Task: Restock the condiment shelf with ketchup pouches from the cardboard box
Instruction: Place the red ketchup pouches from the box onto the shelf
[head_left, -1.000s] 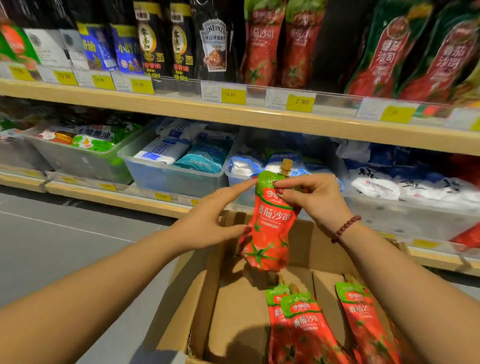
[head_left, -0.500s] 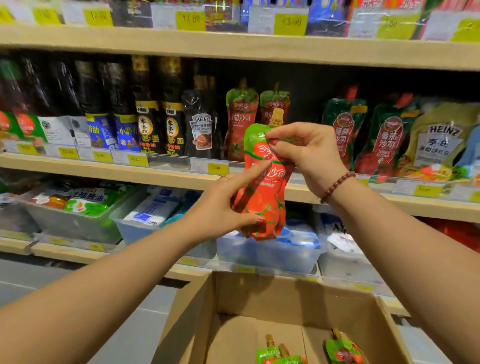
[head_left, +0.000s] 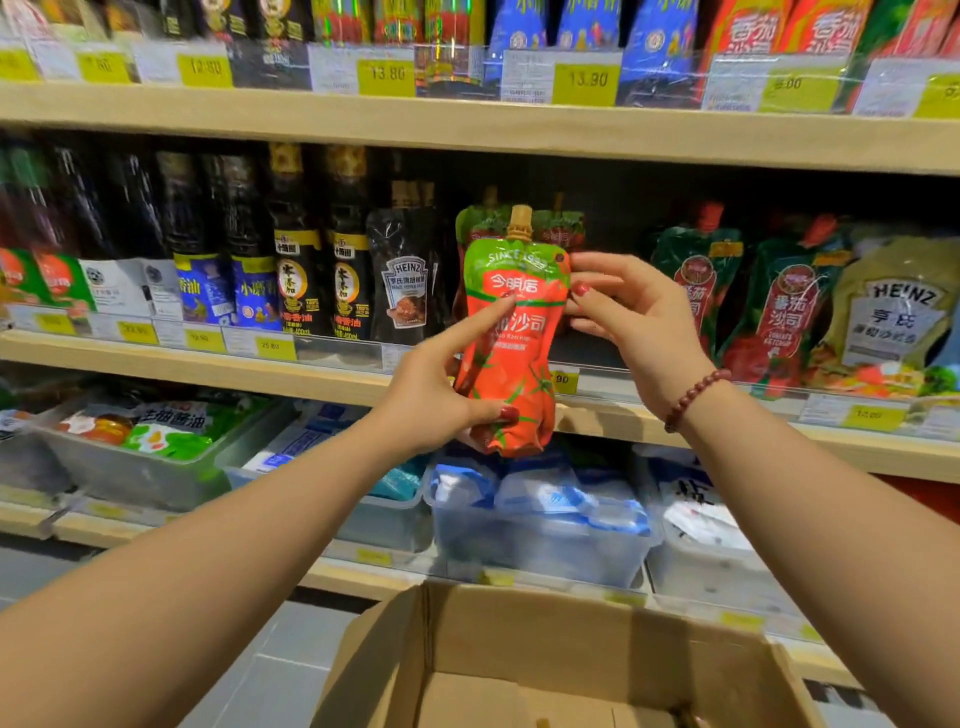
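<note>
Both the left hand and the right hand hold the ketchup pouch upright.

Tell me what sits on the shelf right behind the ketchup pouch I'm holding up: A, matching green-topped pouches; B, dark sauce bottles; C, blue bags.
A: green-topped pouches peek out behind the ketchup pouch that the left hand and right hand hold.

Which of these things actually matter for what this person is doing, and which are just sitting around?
Part of the job: red-and-green spouted ketchup pouch, gripped by the left hand and right hand; open brown cardboard box; pale wooden condiment shelf.
Just lying about: dark sauce bottles; black Heinz pouch; clear plastic bins of packets.
</note>
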